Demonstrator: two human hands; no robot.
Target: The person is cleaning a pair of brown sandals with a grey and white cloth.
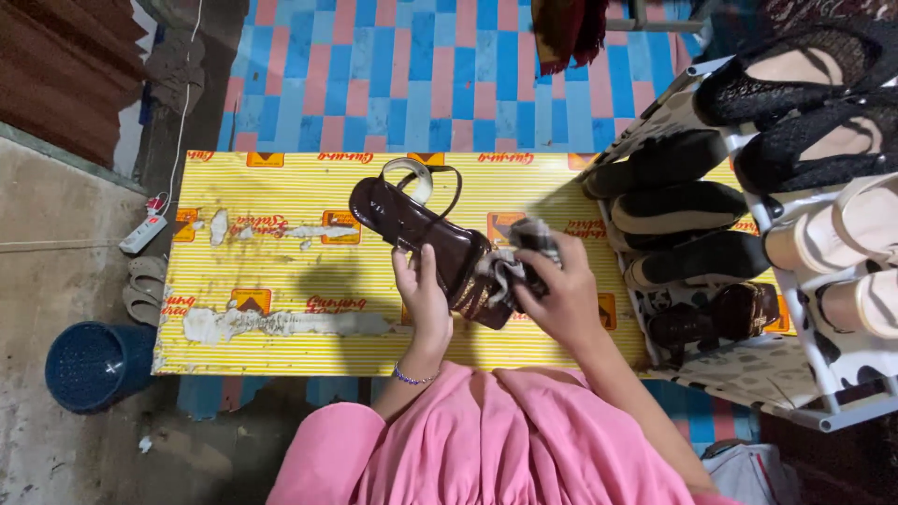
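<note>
From above, the toe end of the dark brown sandal (426,238) is hard to read — a crumpled grey-and-white cloth (522,254) bunches over it, and the right hand (559,297) covers most of that cloth, so how the fingers sit under the folds cannot be told. The person's arms vanish into pink fabric (486,444) at the bottom edge. The sandal is held above the yellow striped mat (281,271), between the two hands; its long axis runs on a slant, the heel with its looped ankle strap pointing up and away from the left hand, the toe end down toward the right hand. The left hand (423,295) comes up from below, wrist with a beaded bracelet (412,378) bent back, fingers curled round the near edge of the sole — closed on the sandal. The right hand is clenched on the cloth, pressing it against the sandal's front, knuckles turned up to the camera. Beyond the right hand stands a white shoe rack (795,309) with dark and pale shoes; well off past the left hand sits a blue basket (94,363) on the concrete.
</note>
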